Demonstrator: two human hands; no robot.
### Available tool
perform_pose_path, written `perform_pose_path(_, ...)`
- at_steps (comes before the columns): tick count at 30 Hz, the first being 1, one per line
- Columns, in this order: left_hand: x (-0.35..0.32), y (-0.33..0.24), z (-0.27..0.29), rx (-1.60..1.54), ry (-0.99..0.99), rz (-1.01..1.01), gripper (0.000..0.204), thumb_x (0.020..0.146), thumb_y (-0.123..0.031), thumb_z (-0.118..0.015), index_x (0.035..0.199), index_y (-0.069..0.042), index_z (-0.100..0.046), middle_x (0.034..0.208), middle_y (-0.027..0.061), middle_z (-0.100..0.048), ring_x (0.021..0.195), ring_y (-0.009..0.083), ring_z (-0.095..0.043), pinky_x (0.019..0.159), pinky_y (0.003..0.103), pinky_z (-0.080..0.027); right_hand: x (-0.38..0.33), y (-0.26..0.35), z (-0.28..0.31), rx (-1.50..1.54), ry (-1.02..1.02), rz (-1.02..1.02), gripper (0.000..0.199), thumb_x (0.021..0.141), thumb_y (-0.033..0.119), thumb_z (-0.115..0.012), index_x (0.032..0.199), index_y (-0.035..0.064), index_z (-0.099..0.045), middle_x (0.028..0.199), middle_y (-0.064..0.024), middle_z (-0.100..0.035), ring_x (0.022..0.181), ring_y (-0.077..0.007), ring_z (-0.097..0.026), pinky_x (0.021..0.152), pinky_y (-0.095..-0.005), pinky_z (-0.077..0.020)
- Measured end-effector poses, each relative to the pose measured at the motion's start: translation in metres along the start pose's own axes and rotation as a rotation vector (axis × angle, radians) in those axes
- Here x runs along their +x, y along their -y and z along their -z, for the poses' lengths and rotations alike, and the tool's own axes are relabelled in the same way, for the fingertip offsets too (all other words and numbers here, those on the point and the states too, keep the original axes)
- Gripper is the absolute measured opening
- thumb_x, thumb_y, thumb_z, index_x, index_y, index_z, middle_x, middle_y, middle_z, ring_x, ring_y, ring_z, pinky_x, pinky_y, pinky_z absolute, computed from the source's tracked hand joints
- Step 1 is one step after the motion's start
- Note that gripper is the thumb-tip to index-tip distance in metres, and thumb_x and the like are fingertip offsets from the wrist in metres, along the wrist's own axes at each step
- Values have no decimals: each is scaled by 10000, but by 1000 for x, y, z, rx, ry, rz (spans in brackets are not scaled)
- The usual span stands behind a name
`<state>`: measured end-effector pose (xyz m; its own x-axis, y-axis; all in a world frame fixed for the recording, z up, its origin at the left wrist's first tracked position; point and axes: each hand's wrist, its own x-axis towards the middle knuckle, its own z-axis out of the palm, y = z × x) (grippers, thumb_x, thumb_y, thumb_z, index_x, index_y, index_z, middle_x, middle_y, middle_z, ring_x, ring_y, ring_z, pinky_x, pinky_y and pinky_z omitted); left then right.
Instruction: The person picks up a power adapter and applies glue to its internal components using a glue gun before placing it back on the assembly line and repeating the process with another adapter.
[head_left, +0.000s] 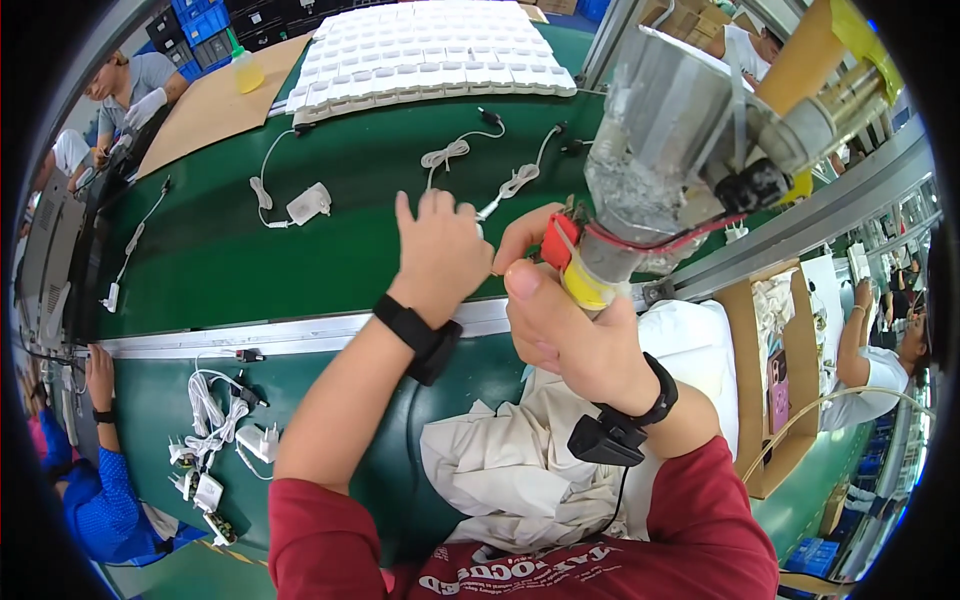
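Note:
My right hand (565, 325) grips a hanging power tool (660, 170) wrapped in silvery foil, with a yellow collar and a red trigger part near my thumb. My left hand (437, 250) reaches over the green conveyor belt (230, 250), fingers curled down over a small white adapter that is mostly hidden beneath it. Its white cable (515, 180) trails away from the hand toward the far side. Both wrists wear black bands.
More white chargers with cables (300, 205) lie on the belt. A grid of white adapters (430, 50) sits at the far edge. A pile of chargers (215, 440) lies at lower left. A cream cloth (510, 460) is on my lap. Other people work at left and right.

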<state>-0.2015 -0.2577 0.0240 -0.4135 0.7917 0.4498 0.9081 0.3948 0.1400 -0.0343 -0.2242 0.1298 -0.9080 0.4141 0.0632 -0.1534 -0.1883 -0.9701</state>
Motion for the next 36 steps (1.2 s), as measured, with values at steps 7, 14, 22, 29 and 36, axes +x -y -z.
perform_pose_path(7, -11, 21, 56, -335, 113, 212, 324, 822, -199, -595, 1077, -20, -508, 936, 130, -610, 947, 279, -583, 792, 394, -498, 7, 7, -3, -122, -79, 114, 188, 929, 200, -528, 998, 37, -465, 515, 49, -339, 394, -28, -290, 377, -207, -223)
perform_pose_path(14, -82, -26, 44, -1831, 455, 874, 317, 886, -178, -623, 1130, -50, -466, 827, 14, -588, 673, 130, -587, 500, 261, -487, 17, 23, -12, -229, -172, 117, 228, 966, 254, -439, 1006, 34, -483, 488, 35, -325, 365, -44, -271, 349, -214, -221)
perform_pose_path(22, -117, -48, 41, -1795, 618, 583, 342, 898, -182, -624, 1170, -51, -463, 854, 1, -576, 678, 47, -548, 517, 217, -500, 19, 10, -32, -297, -182, 107, 292, 991, 321, -370, 1020, 42, -451, 480, 48, -305, 352, -39, -259, 349, -209, -218)
perform_pose_path(29, -121, -47, 38, -1970, 658, 590, 392, 904, -114, -595, 1246, -34, -420, 1014, 53, -601, 772, 66, -567, 571, 222, -532, 19, 7, -26, -305, -40, 84, 320, 1004, 366, -330, 1009, 58, -417, 478, 62, -305, 347, -30, -259, 353, -204, -219)
perform_pose_path(36, -120, -47, 36, -2115, 654, 556, 467, 910, -11, -518, 1342, -40, -343, 1183, 101, -557, 1022, 141, -592, 649, 243, -566, 22, 6, -26, -326, -43, 36, 308, 1004, 376, -329, 958, 80, -402, 476, 59, -319, 341, -32, -256, 354, -206, -221)
